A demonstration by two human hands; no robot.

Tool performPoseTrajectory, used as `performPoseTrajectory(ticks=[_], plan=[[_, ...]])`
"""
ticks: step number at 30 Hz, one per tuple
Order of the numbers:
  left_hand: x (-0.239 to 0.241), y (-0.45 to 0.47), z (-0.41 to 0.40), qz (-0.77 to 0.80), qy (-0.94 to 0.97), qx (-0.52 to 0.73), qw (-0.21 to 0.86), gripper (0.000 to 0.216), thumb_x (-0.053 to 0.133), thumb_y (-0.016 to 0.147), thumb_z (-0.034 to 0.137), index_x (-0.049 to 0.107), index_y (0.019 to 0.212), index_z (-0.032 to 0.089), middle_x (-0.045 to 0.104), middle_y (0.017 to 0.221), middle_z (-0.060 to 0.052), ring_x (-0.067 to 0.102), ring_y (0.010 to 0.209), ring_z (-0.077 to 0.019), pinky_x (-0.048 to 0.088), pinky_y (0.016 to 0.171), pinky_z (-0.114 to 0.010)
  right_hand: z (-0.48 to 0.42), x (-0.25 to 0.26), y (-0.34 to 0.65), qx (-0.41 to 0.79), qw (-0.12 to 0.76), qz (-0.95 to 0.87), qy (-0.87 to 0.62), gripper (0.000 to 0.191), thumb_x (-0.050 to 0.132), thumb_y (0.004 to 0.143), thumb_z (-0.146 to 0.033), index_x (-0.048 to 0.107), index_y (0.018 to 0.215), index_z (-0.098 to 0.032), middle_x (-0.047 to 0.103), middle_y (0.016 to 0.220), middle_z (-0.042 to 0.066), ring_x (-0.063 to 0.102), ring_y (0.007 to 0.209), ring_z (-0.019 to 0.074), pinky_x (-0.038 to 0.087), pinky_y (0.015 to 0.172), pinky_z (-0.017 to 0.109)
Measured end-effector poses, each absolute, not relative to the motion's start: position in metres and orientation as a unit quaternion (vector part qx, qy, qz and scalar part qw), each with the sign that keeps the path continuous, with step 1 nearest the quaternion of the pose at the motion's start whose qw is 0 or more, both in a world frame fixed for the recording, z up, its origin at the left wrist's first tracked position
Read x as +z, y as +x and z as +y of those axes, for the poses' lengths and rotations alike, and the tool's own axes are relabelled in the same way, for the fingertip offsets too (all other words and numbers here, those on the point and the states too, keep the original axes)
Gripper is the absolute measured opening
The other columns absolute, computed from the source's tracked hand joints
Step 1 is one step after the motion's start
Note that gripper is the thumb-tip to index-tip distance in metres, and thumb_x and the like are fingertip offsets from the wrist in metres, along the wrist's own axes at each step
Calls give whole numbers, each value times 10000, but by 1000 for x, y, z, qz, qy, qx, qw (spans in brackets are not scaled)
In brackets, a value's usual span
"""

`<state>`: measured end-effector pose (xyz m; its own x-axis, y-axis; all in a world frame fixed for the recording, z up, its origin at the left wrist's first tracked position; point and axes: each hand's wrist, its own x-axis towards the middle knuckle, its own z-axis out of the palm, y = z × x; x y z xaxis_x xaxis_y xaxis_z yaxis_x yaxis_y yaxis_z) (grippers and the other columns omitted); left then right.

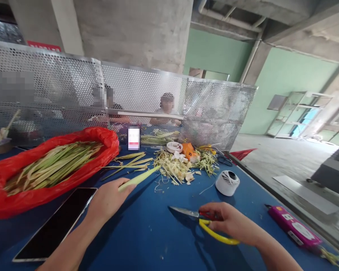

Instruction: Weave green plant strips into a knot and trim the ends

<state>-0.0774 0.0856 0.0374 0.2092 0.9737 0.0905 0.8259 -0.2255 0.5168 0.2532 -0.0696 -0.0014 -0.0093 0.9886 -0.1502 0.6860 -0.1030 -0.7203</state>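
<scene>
My left hand (109,199) is closed round the base of a pale green stalk (139,177), which points up and right over the blue table (147,233). My right hand (227,222) grips scissors (203,222) with yellow and red handles; their blades lie low over the table and point left. A heap of trimmed scraps (175,165) sits just beyond the stalk's tip. A red plastic bag (5,177) holding several green stalks (53,162) lies at the left.
A dark phone (56,226) lies by my left forearm. A small white round device (227,182), a pink lighter-like object (293,227) and loose stalks (130,160) are on the table. A perforated metal screen (147,98) stands behind, with other people beyond it. The table edge runs along the right.
</scene>
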Motion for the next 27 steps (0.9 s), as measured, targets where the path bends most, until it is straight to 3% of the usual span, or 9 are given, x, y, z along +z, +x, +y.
performPoseTrajectory(ticks=[3,6,10,13,17,21,27], plan=[[36,-76,86,581,756,219,206,296,542,774,492,706,896,279,717,831,8,636,805,-239,387,661,-254,-64,1,248,216,225,-588,-746,396,576,762,-286,659,1138,-189,719,943,58,647,856,233,476,755,316],[34,-74,86,571,738,246,263,328,545,762,531,702,824,250,678,701,12,590,658,-185,366,595,-235,-53,1,243,92,224,-557,-794,430,510,819,-300,599,1224,-189,688,1072,105,624,980,258,452,825,346],[27,-68,82,535,665,298,426,421,573,711,591,663,786,187,596,624,12,396,461,-96,267,458,-215,-52,-1,232,95,188,-609,-765,422,539,797,-266,602,1213,-225,680,1077,78,630,974,230,440,820,307],[21,-62,77,495,600,322,540,450,594,688,605,615,794,168,601,730,-10,363,470,-74,232,438,-205,-50,-3,225,68,171,-613,-768,405,527,814,-259,599,1211,-223,675,1062,75,638,931,221,434,773,290],[17,-55,71,470,571,310,597,404,622,671,561,585,766,170,579,721,-3,366,489,-71,240,445,-209,-27,5,225,28,148,-651,-744,440,513,851,-284,539,1286,-225,653,1143,80,626,963,221,422,762,280],[17,-52,66,453,575,303,611,388,621,689,544,595,780,168,584,730,-5,367,499,-71,243,451,-215,13,10,228,57,117,-682,-720,340,633,784,-305,656,1121,-270,712,1004,12,634,913,193,413,742,238],[14,-46,57,437,548,305,645,409,663,682,533,599,785,143,596,728,-11,391,517,-59,259,464,-195,33,-10,208,-8,129,-632,-764,370,513,858,-280,588,1211,-196,658,1139,114,615,992,251,413,747,295]])
